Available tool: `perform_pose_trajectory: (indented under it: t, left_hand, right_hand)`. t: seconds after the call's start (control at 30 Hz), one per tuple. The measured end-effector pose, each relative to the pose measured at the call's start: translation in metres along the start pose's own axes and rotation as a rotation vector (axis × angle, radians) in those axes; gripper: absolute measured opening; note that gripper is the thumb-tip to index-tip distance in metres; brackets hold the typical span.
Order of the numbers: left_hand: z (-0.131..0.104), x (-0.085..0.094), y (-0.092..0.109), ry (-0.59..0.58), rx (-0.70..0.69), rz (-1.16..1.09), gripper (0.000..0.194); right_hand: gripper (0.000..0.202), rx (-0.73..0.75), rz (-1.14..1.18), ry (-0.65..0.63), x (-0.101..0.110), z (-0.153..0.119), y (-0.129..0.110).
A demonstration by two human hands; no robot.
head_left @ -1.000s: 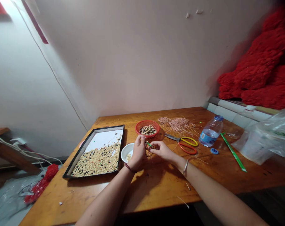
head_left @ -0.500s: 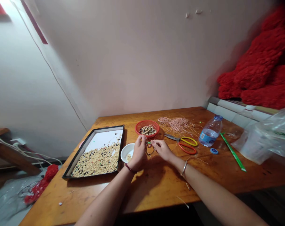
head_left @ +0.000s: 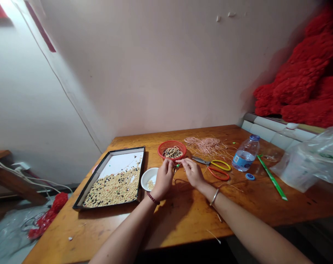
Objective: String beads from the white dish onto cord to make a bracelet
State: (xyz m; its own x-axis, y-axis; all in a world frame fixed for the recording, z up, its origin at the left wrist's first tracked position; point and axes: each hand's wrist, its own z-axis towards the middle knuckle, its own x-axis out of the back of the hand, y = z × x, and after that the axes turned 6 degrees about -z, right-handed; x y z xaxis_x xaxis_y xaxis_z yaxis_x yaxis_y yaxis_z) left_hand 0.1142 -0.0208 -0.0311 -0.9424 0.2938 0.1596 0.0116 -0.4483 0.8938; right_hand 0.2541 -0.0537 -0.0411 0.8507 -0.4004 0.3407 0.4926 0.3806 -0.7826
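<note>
My left hand (head_left: 164, 176) is closed in a pinch on a thin beaded string that carries a small green bead (head_left: 177, 165). Facing it, my right hand (head_left: 192, 172) pinches the same string, its fingertips close to the left ones. Loose cord hangs below the fingers. Left of my hands stands a small white bowl (head_left: 144, 184) with a few pale beads (head_left: 150, 184) in it. Just beyond them is a red basket (head_left: 159, 149) of beaded strings (head_left: 173, 151). Many pale and dark beads (head_left: 114, 189) lie in a black-rimmed tray (head_left: 142, 165).
Scissors (head_left: 220, 164) with yellow and red handles lie right of my hands, before a heap of pink cord (head_left: 204, 145). Farther right are a water bottle (head_left: 244, 156), a blue cap (head_left: 250, 176), a green strip (head_left: 273, 179) and a plastic bag (head_left: 300, 165). A wall rises behind the table.
My right hand has shifted slightly right and turned, its fingers now higher over the string. The green bead sits a little farther right. My left hand has barely moved.
</note>
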Motion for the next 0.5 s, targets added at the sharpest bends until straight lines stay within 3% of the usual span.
perform_pose_trajectory:
  t: [0.13, 0.27, 0.5]
  left_hand:
    - [-0.0014, 0.0006, 0.0008, -0.035, 0.016, 0.056, 0.026]
    - [0.0000, -0.0011, 0.0021, -0.032, 0.061, -0.028, 0.027]
    - [0.0017, -0.0022, -0.0006, 0.007, 0.086, -0.164, 0.030]
  right_hand:
    - [0.044, 0.016, 0.010, 0.031, 0.0020, -0.0005, -0.0045]
    - [0.046, -0.045, 0.078, 0.053, 0.0000, 0.0015, -0.0015]
    - [0.041, -0.452, 0.589, -0.025, -0.0001, 0.0081, 0.0033]
